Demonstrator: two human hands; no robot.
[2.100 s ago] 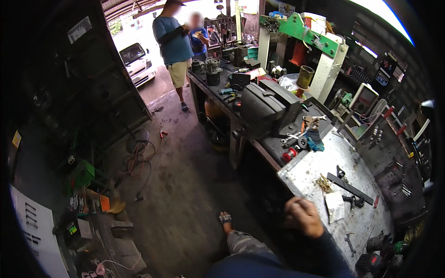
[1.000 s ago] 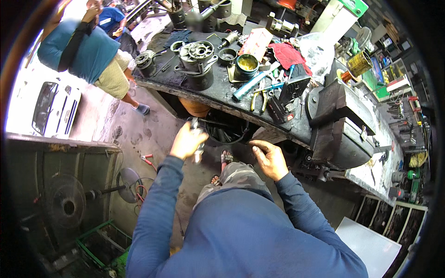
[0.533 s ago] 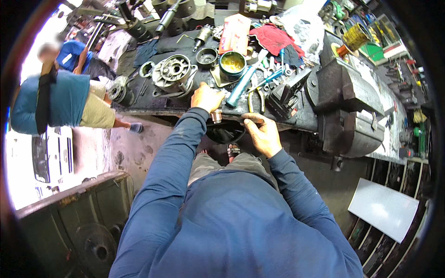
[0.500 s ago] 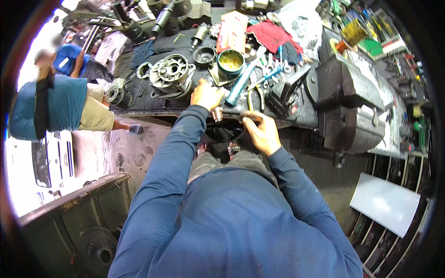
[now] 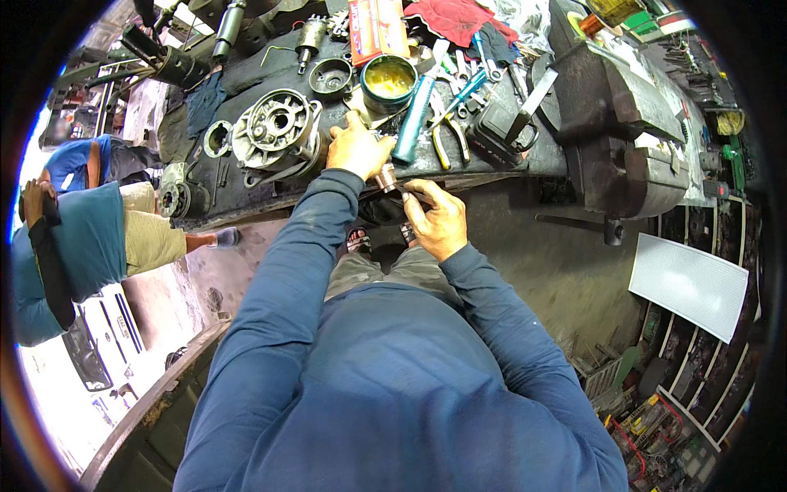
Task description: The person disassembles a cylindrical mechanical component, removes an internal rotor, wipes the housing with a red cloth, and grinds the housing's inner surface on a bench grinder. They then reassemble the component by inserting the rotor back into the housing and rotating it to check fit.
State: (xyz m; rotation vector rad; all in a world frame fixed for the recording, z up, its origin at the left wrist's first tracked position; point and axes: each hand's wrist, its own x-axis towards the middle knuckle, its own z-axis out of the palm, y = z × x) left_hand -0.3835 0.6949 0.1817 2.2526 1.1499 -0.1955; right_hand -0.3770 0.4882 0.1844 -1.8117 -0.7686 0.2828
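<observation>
At the bench's front edge my left hand (image 5: 359,150) is closed round a metal part, seemingly a motor armature, whose copper-coloured end (image 5: 386,178) sticks out toward me. The rest of it is hidden under my fingers. My right hand (image 5: 437,216) is close against that end, thumb and fingers pinched together; what they hold, if anything, is too small to name. Beyond my left hand stands an open tin of yellow grease (image 5: 388,79). A round metal housing (image 5: 277,125) lies to its left. To the right are a teal tube (image 5: 416,123) and yellow-handled pliers (image 5: 450,141).
A large vise (image 5: 611,135) is fixed at the bench's right. Spanners, a red cloth (image 5: 463,18), a red-and-white box (image 5: 375,31) and a metal ring (image 5: 217,139) crowd the bench (image 5: 262,195). Another person (image 5: 90,246) stands on the left. A white perforated panel (image 5: 689,285) is at right.
My right hand has come left, up to the copper-coloured end. My left hand keeps its grip on the part. The view has shifted, and the bench sits a little lower and further left.
</observation>
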